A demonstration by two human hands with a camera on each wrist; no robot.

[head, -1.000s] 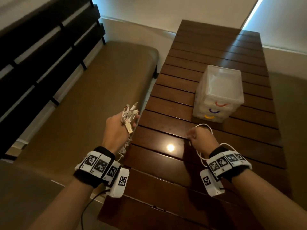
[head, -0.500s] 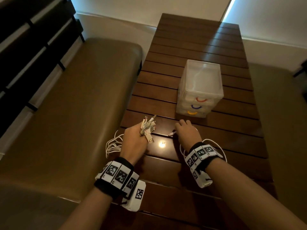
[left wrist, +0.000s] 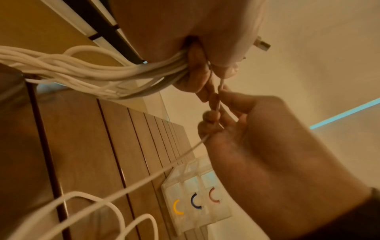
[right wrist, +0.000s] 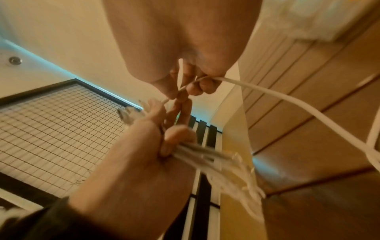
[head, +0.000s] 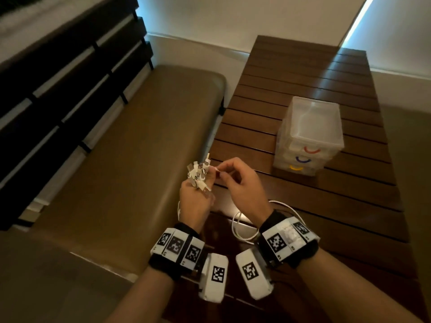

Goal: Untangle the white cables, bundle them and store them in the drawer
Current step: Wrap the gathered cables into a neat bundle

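My left hand (head: 196,201) grips a bunch of white cables (left wrist: 86,73) just below their plugs (head: 198,173), which stick up above the fist at the table's left edge. My right hand (head: 235,183) pinches the end of one more white cable (right wrist: 267,94) and holds it against the bunch. That cable trails back in loops (head: 242,229) on the table under my right wrist. The clear plastic drawer unit (head: 310,136) stands on the table to the right, its three drawers closed, with red, blue and yellow handles.
The slatted wooden table (head: 303,73) runs away from me. A brown padded bench (head: 130,145) lies along its left side, with a dark slatted backrest (head: 58,73) behind it. Pale walls close the far end.
My right hand has lifted off the table with a cable end and come up to the bunch in my left hand. The left hand has risen slightly; the camera view has swung left.
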